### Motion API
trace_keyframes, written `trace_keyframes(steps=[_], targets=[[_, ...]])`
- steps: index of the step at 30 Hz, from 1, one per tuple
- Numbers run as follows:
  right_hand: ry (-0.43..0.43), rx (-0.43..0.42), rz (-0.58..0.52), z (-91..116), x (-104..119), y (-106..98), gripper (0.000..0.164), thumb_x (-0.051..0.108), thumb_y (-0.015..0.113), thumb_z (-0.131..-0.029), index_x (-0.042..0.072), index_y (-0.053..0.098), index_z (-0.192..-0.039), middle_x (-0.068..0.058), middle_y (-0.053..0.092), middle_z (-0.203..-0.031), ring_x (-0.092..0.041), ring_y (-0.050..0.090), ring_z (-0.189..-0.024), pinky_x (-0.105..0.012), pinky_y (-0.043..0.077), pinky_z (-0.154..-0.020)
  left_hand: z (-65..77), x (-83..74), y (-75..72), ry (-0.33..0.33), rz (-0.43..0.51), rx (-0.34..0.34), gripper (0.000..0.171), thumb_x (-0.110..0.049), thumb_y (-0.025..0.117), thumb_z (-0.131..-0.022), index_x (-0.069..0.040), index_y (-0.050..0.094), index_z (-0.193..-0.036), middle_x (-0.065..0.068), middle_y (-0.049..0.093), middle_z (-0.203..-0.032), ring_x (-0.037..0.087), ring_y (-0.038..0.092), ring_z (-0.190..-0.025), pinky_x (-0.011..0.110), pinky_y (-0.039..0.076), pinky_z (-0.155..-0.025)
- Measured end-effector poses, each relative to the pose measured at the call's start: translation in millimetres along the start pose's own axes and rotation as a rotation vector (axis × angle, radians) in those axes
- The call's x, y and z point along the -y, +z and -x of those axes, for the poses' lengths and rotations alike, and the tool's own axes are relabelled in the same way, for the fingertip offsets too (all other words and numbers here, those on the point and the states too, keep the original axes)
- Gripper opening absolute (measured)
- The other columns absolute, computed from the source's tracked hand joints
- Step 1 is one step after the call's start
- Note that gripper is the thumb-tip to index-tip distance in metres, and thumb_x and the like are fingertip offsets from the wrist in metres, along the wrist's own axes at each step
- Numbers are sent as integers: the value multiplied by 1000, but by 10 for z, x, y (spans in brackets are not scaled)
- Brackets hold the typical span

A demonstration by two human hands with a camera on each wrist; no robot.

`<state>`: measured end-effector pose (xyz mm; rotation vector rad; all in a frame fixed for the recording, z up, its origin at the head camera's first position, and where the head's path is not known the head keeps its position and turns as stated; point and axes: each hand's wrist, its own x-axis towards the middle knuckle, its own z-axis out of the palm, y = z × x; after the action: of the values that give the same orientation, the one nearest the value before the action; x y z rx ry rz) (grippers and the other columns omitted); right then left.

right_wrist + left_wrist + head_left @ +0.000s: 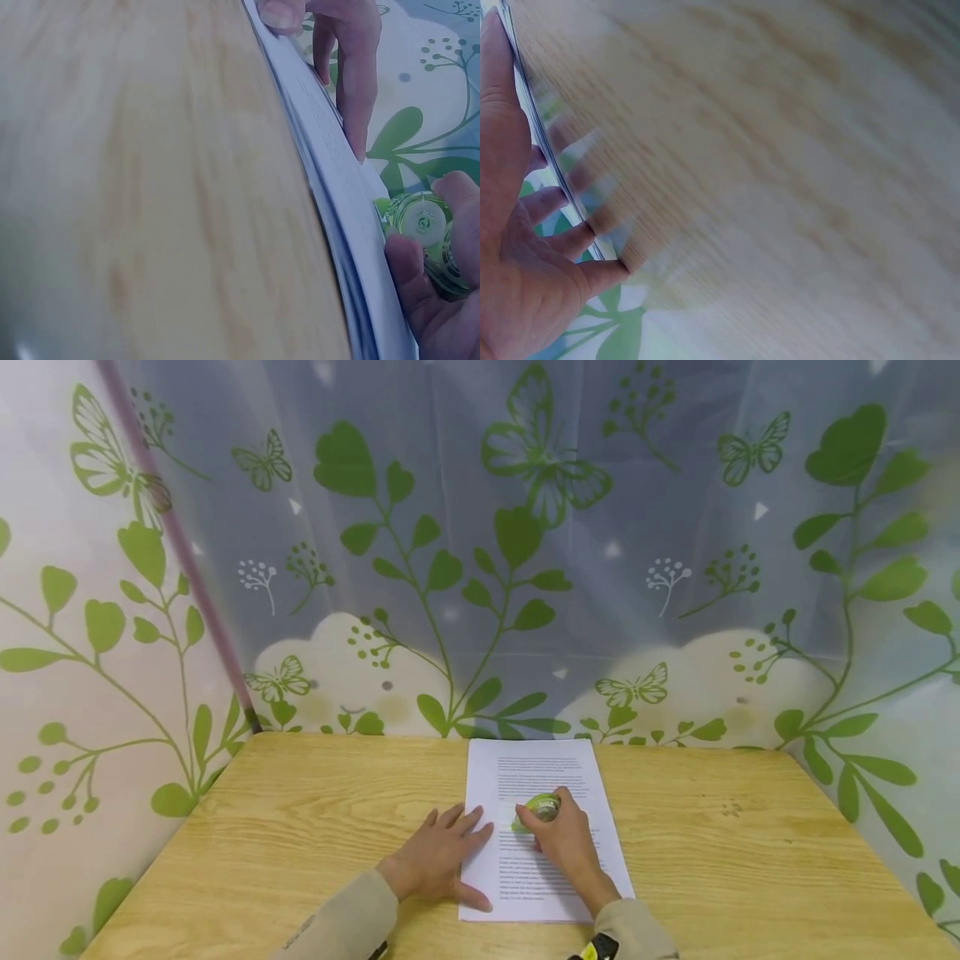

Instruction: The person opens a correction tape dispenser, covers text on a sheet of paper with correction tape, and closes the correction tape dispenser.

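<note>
A stack of printed paper sheets (483, 764) lies on the wooden table, its lines of text facing up. My right hand (568, 843) grips a green, see-through correction tape (543, 807) between thumb and fingers, with its tip at the text near the middle of the top sheet. In the right wrist view the round reel inside the correction tape (422, 219) shows. Spread fingers of my left hand (435, 857) rest on the left edge of the stack. From the left wrist view, that hand (532, 255) lies along the sheets' edge, thumb and fingers extended.
The pale wooden table (322, 810) extends to both sides of the paper. Behind it hangs a curtain (442, 527) printed with green leaves and butterflies, close to the table's far edge. A dark wristband (597, 947) with yellow sits on the right wrist.
</note>
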<state>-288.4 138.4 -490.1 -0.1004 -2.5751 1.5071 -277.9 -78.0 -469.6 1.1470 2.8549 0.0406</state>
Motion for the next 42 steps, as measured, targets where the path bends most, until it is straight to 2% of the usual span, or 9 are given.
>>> trace_keyframes(steps=[18, 42], targets=[[3, -19, 22, -1, -72, -119, 45, 36, 75, -83, 4, 47, -99, -5, 62, -73, -13, 57, -48, -27, 49, -48, -27, 24, 13, -6, -4, 13, 104, -83, 49, -70, -16, 36, -149, 12, 27, -154, 39, 27, -137, 60, 27, -104], [19, -25, 38, 18, -127, -260, 44, 34, 75, -83, 4, 48, -100, -6, 61, -75, -14, 57, -48, -27, 49, -47, -10, 21, 27, 6, 9, 0, 103, -80, 53, -71, -14, 37, -148, 13, 28, -153, 41, 27, -136, 61, 27, -103]])
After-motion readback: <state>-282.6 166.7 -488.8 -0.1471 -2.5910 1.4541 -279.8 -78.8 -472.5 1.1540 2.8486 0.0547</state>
